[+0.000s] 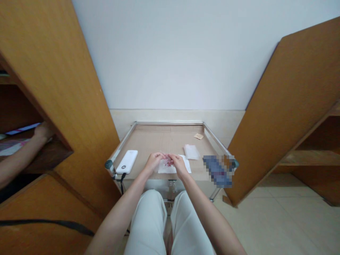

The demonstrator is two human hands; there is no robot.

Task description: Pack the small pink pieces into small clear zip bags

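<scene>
My left hand (154,160) and my right hand (178,163) meet over the front middle of a small metal-edged table (148,141). Both hands have their fingers pinched together on a small clear plastic bag (166,164) that lies on the table between them. Small reddish pieces (169,162) show inside the bag at my fingertips; I cannot make out what they are. A white sheet lies under the bag.
A white power bank (127,161) with a dark cord lies at the table's front left. A stack of clear bags (191,151) and a small tan tag (198,136) lie further back right. Wooden cabinets flank the table. Another person's hand (42,131) reaches into the left shelf.
</scene>
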